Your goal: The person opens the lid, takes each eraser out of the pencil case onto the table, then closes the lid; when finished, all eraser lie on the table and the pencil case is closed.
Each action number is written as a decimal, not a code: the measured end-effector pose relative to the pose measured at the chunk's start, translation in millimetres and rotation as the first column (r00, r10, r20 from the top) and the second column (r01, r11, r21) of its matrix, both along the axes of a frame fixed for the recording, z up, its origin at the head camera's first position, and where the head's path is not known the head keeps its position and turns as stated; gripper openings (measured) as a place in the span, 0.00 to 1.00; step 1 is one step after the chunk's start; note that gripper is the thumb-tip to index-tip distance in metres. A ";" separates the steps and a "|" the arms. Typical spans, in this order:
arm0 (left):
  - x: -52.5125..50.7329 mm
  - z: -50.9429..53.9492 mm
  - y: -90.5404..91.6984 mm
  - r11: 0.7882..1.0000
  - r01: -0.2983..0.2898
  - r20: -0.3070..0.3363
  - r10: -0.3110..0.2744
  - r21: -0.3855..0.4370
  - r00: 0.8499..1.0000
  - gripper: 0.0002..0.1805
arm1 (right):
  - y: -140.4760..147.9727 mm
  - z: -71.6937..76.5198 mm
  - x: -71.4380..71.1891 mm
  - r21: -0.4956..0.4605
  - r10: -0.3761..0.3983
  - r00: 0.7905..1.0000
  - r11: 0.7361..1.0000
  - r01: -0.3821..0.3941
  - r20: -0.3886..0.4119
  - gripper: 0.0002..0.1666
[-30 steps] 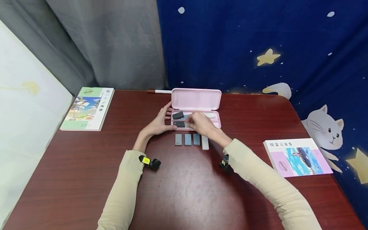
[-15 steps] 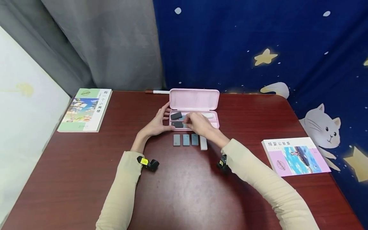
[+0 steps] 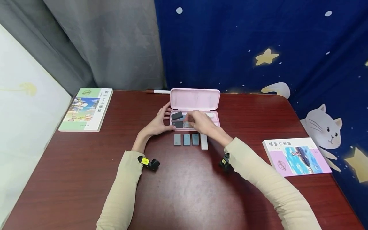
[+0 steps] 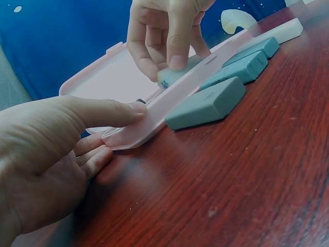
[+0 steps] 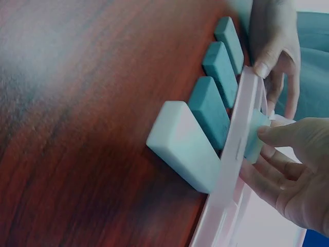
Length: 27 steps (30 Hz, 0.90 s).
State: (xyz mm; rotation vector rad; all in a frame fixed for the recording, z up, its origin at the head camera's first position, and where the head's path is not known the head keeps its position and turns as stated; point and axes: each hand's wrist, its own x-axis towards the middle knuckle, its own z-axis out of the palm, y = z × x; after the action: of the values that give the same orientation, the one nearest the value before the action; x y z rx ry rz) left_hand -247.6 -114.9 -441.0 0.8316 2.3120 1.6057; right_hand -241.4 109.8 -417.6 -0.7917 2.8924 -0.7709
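A pink case (image 3: pixel 195 99) stands with its lid raised. My left hand (image 3: pixel 156 125) holds the case's left end, thumb on the front rim and fingers around the side. Over the front compartment, my right hand (image 3: pixel 202 123) pinches a pale blue-green block (image 5: pixel 256 136) between thumb and fingers, partly inside the case. Two dark blocks, one at the back (image 3: pixel 177 115) and one in front (image 3: pixel 178 124), lie in the left part. Before the case, a grey block (image 3: pixel 177 140), two blue ones (image 3: pixel 187 140) and a longer white one (image 3: pixel 204 142) form a row on the table.
A green-and-white book (image 3: pixel 85 109) lies at the table's left back, and a purple-and-white book (image 3: pixel 296 157) at the right. A brown-and-white pen (image 3: pixel 158 91) lies behind the case's left side. Curtains (image 3: pixel 126 44) hang behind the table (image 3: pixel 184 191).
Slight lifting of my right hand shows against the earlier frames, with the pinched block more visible beneath its fingers. My left hand stays on the case.
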 end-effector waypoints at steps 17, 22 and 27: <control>0.7 1.4 1.3 1.000 0.002 -0.010 -0.002 0.024 1.000 0.56 | 9.5 1.9 1.1 -0.133 -0.070 0.996 0.988 0.078 0.060 0.11; 0.7 1.0 1.2 1.000 0.007 -0.013 -0.007 0.024 1.000 0.56 | 9.5 3.3 5.1 -0.242 -0.161 0.983 0.954 0.177 0.084 0.12; 0.5 1.2 1.4 1.000 0.011 -0.018 -0.010 0.029 1.000 0.56 | 10.9 3.8 10.2 -0.325 -0.200 0.974 0.918 0.225 0.110 0.12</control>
State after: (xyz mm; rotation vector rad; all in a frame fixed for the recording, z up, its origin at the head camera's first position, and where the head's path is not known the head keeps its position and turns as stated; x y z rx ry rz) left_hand -247.0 -113.4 -439.9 0.8667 2.2982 1.6379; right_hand -231.2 120.7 -413.8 -0.4541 2.8478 -1.3144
